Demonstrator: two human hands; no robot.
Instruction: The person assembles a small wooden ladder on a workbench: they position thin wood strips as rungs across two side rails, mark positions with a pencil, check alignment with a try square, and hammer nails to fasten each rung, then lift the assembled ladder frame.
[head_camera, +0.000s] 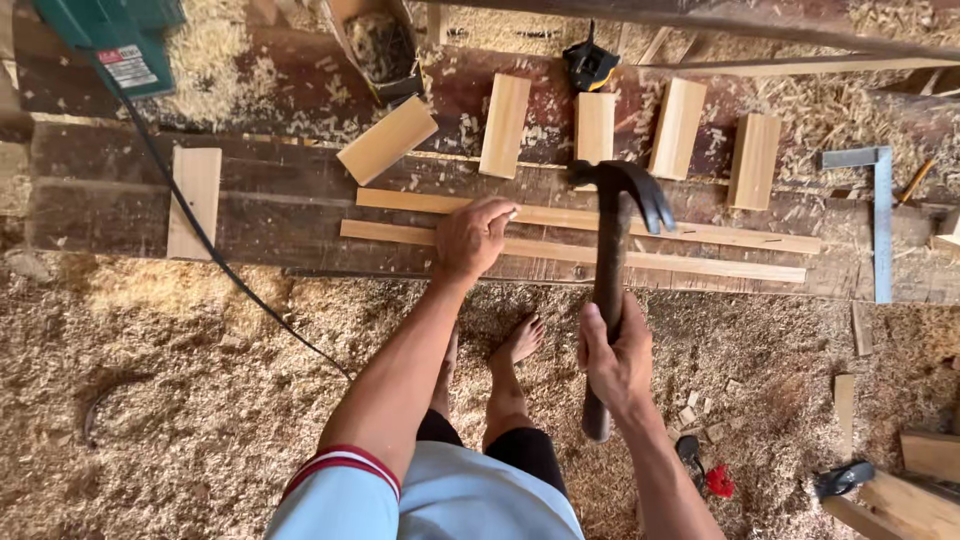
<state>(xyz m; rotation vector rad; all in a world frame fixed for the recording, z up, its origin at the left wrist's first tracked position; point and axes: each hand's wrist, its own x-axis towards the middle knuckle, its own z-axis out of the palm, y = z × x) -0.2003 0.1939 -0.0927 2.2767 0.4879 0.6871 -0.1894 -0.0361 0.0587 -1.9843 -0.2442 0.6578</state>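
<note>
1. Right hand (617, 362): we see it wrapped tight around the handle of the hammer (610, 270), low on the shaft, fingers closed on it.
2. The hammer is raised, its handle running toward 12 o'clock from the hand; its dark claw head sits over the bench at 12 o'clock of the fist, above the slats.
3. Left hand (472, 238): palm down on the upper slat (590, 220), fingers curled together with the tips pressing on the wood. We cannot tell if a nail is pinched under them.
4. The lower slat (570, 252) lies just beside the upper one, at its 6 o'clock, both running 9 to 3 along the bench (270, 205).
5. Five short blocks (505, 125) sit in a row at 12 o'clock of the slats; the leftmost is tilted, the others roughly upright.
6. One more board (194, 202) lies at 9 o'clock of the left hand, well apart, with a black cord (200, 235) crossing it.
7. The cord leads up to a green power tool (110, 40) at 11 o'clock.
8. A metal square (880, 220) rests at 3 o'clock on the bench end.
9. A black clamp (590, 65) sits at 12 o'clock behind the blocks.
10. Bare feet (515, 345) stand on a floor of wood shavings (180, 400) at 6 o'clock of the bench.
</note>
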